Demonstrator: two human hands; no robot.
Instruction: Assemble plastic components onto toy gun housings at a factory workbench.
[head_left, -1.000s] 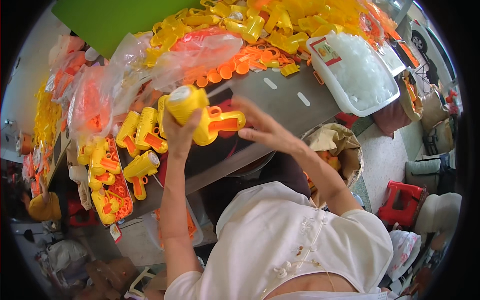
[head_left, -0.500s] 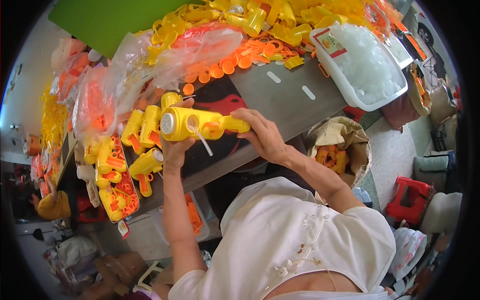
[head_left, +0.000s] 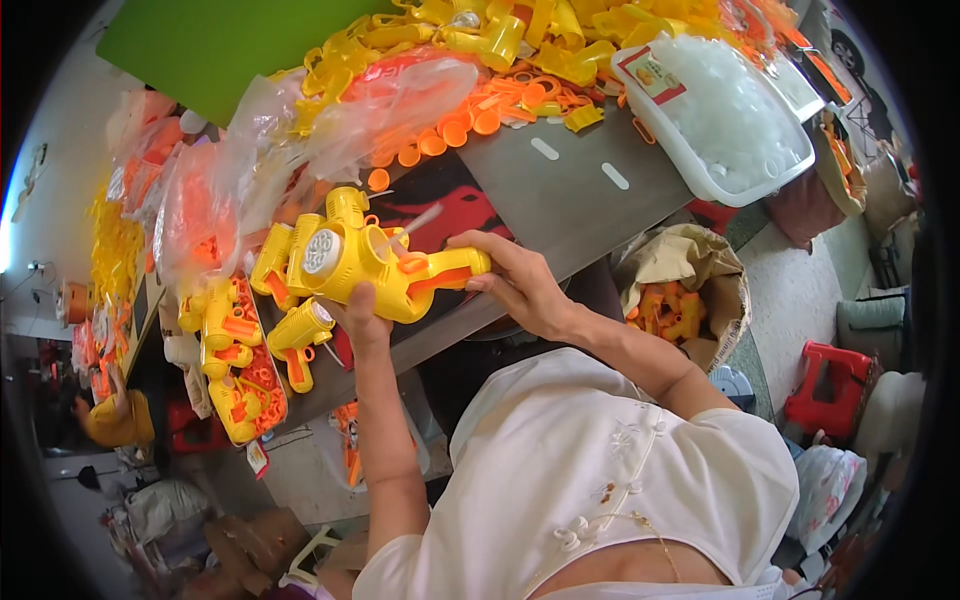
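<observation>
A yellow toy bubble gun (head_left: 375, 268) is held over the near edge of the dark table. Its round white nozzle (head_left: 322, 252) with several holes faces left, and orange shows along its handle. From a round opening in its body sticks a thin whitish tube (head_left: 418, 221). My left hand (head_left: 362, 318) is closed around the barrel from below, most of its fingers hidden behind the toy. At the handle's end, my right hand (head_left: 520, 288) grips with thumb and fingers. More yellow toy guns (head_left: 300, 335) lie on the table just left of my left hand.
A box (head_left: 272, 395) of small orange parts with yellow toy guns on it stands at the left. Yellow and orange plastic parts (head_left: 500, 110) are heaped at the back. A white tub (head_left: 735, 130) of clear pieces sits far right, above a paper sack (head_left: 725, 300) of orange parts.
The toy gun has been rolled and tilted, so its tube now points up instead of down. Its nozzle turns more toward me, and my left thumb shows on the barrel's near side.
</observation>
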